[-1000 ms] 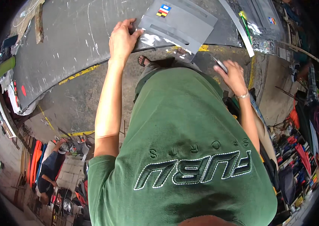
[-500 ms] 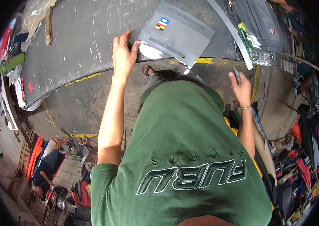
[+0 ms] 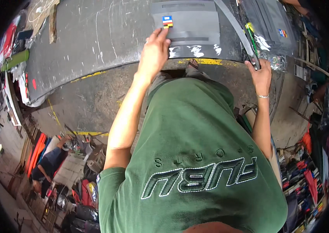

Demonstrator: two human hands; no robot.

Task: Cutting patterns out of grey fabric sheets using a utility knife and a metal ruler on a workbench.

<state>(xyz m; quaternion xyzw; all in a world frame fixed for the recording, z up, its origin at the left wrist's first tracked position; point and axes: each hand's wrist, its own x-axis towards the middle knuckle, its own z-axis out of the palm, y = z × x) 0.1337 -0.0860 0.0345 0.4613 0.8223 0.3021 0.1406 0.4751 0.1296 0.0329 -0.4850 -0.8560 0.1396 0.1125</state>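
A grey, partly clear plastic sheet (image 3: 191, 25) with two dark slots and a small coloured patch (image 3: 167, 21) lies on the dark worktable (image 3: 94, 42). My left hand (image 3: 154, 52) rests at the sheet's left edge, fingers stretched out and fingertips just below the patch. At the table's front edge, my right hand (image 3: 261, 75) is closed round a slim pointed tool (image 3: 257, 65) with a ribbed grip, mostly hidden by the fingers. It is right by the lower end of a long pale strip (image 3: 236, 29), and I cannot tell whether they touch.
Beside the strip lies a green tool with a yellow end (image 3: 251, 37), by a stack of similar grey sheets (image 3: 271, 19). A wooden stick (image 3: 52, 23) and a green roll (image 3: 15, 61) are at the left. Another person (image 3: 48, 169) is low at the left.
The plastic sheet, tilted and overhanging the front edge before, now lies squarer and farther onto the table. My left hand moved right and forward; my right hand moved forward to the strip's end.
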